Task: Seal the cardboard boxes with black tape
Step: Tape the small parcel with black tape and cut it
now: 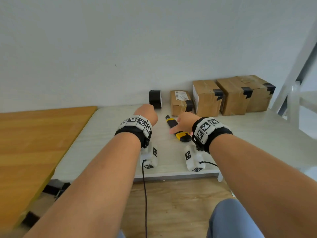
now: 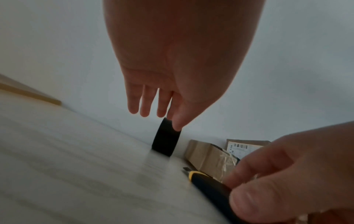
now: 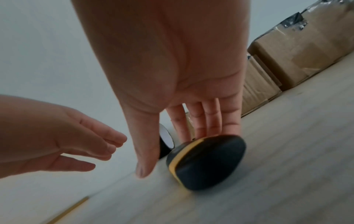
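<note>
A black tape roll [image 1: 155,99] stands on its edge against the wall at the back of the white table [image 1: 103,143]. My left hand [image 1: 147,109] reaches for it with straight fingers; in the left wrist view the left hand [image 2: 157,119] is just short of the tape roll [image 2: 166,139] and holds nothing. My right hand [image 1: 178,126] hovers over a yellow-and-black utility knife [image 1: 179,130]. In the right wrist view its straight fingers [image 3: 210,121] lie over the knife [image 3: 206,160], with the thumb down beside it. Several cardboard boxes [image 1: 233,95], each with black tape on one edge, line the wall.
The smallest box [image 1: 181,103] with a shipping label stands just right of the tape roll. An orange wooden table [image 1: 34,143] adjoins on the left. A white metal frame [image 1: 295,83] rises at the right. A black cable [image 1: 145,194] hangs off the table's front edge.
</note>
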{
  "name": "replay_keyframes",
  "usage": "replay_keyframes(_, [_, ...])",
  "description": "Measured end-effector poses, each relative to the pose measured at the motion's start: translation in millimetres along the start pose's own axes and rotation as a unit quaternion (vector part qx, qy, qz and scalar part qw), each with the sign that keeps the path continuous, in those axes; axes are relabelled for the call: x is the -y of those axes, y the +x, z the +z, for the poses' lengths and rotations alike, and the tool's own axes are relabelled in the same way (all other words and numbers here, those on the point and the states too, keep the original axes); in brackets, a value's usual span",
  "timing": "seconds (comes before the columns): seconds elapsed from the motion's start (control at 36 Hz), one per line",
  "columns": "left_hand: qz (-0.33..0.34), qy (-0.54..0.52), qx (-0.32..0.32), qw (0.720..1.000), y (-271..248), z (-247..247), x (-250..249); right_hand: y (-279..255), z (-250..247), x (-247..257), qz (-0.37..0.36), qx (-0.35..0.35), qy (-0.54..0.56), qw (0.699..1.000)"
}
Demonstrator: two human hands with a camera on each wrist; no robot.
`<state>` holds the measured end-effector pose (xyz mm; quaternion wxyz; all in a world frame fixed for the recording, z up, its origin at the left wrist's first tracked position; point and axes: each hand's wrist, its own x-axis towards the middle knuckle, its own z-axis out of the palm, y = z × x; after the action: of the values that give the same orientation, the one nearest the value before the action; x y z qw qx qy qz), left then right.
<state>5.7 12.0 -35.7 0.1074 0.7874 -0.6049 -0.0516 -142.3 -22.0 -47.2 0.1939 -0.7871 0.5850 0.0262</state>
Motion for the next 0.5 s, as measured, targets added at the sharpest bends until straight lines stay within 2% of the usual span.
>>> replay_keyframes(0.11, [-0.014,0.013,-0.008,1.000,-9,-1,13,-3,0,10,-0.004,0.017,-0.032,0.999])
replay_keyframes(0.22, [-0.014,0.035,-0.009,0.999,-15,-3,24,-9,1,15,0.011,0.006,-0.014,1.000])
replay_keyframes(0.28, [-0.014,0.050,-0.012,0.999,-17,-3,29,-17,0,17,0.019,-0.012,0.014,1.000])
replay_keyframes(0.42, [-0.020,0.074,-0.018,0.997,-22,-4,38,-26,-5,21,-0.014,-0.040,0.133,0.990])
replay_keyframes(0.5, [-0.021,0.085,-0.021,0.996,-25,-7,42,-25,-2,22,0.019,-0.063,0.232,0.970])
